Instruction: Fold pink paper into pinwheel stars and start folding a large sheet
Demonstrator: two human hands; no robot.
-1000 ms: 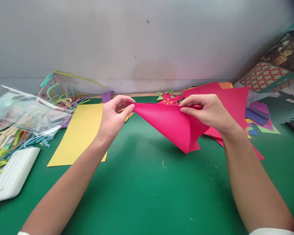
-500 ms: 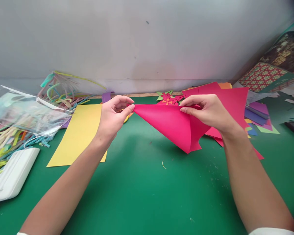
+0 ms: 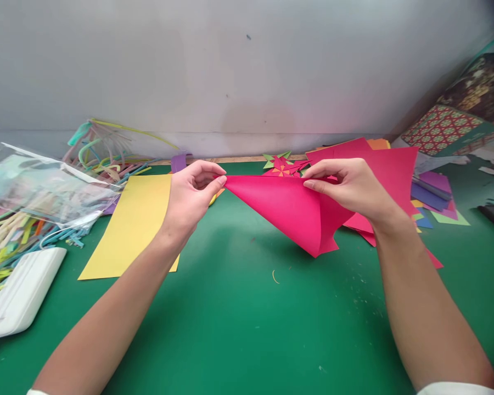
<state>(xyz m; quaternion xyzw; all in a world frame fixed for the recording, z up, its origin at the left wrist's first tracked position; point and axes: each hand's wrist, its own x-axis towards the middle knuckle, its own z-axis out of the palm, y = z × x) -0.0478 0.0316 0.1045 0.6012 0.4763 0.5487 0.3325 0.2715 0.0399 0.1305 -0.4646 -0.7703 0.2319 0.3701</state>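
Note:
A bright pink-red sheet of paper [image 3: 284,208] is held up over the green table, folded over on a slant so that its top edge runs straight between my hands. My left hand [image 3: 191,192] pinches its pointed left corner between thumb and fingers. Farther along the same edge, my right hand [image 3: 346,186] pinches the paper with thumb and fingertips. The folded part hangs down to a corner near the tabletop. Behind my left wrist lies a yellow sheet of paper [image 3: 135,219], partly covered by that arm.
More red paper sheets [image 3: 391,170] lie behind my right hand, beside cut paper stars [image 3: 282,164]. Pipe cleaners [image 3: 8,241], a clear plastic pouch [image 3: 53,186] and a white box-like object [image 3: 24,291] crowd the left. A patterned box [image 3: 444,129] stands back right, before a grey wall [image 3: 168,66].

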